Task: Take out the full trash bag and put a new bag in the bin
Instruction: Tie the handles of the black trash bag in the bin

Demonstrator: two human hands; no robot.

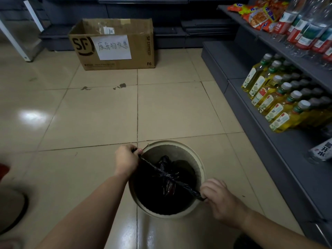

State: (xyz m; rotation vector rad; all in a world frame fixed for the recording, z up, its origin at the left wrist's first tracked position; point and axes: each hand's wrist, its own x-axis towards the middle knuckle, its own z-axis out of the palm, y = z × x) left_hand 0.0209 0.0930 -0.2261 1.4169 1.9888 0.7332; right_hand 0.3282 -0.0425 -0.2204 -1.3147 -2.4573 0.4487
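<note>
A round beige bin stands on the tiled floor right below me. Inside it sits a black trash bag, its top gathered into a knot at the middle. Two twisted ends of the bag stretch tight across the bin's mouth. My left hand grips one end at the bin's upper left rim. My right hand grips the other end at the lower right rim. No new bag is in view.
A cardboard box with a handwritten paper label stands on the floor ahead. A grey shelf on the right carries oil bottles, water bottles and snack packs. A dark round object lies at the left edge.
</note>
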